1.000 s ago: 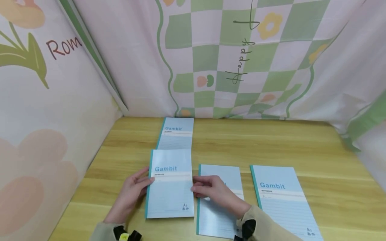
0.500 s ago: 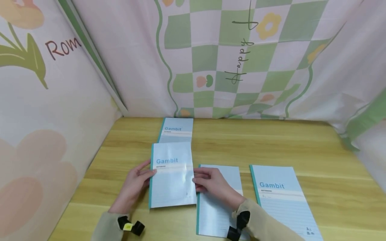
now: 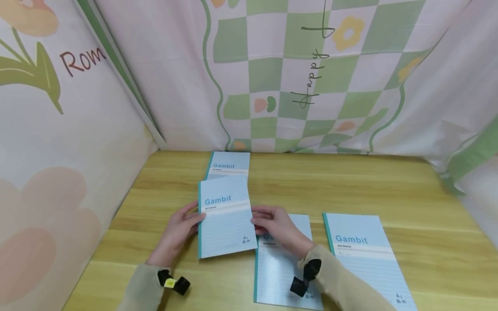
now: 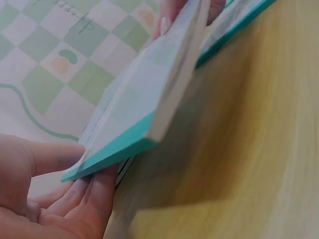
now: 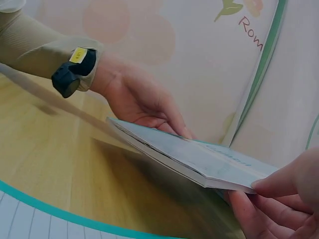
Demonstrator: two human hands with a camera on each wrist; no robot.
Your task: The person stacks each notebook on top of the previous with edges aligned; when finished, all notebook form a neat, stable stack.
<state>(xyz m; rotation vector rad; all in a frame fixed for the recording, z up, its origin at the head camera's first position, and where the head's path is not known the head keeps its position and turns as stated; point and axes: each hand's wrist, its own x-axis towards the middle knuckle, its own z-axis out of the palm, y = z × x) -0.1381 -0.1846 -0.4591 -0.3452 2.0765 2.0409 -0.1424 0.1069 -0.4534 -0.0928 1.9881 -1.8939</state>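
A light-blue Gambit notebook (image 3: 225, 224) with a teal spine is held above the table, its top overlapping another notebook (image 3: 229, 165) at the back. At its spine edge, my left hand (image 3: 177, 235) pinches it, thumb on the cover and fingers beneath. My right hand (image 3: 281, 229) pinches the opposite edge the same way. Seen from the right wrist, the held notebook (image 5: 199, 159) is apart from the tabletop, which bears its shadow. A third notebook (image 3: 280, 272) lies under my right wrist, partly hidden by it.
Another Gambit notebook (image 3: 362, 255) lies at the right on the wooden table (image 3: 439, 242). A patterned curtain (image 3: 175, 86) hangs along the table's back edge, and a printed curtain (image 3: 58, 172) stands on the left. Black cameras are strapped to both wrists.
Both hands have moved the held notebook away from me and slightly right, turning it a little. It covers more of the back notebook. The other notebooks have stayed put.
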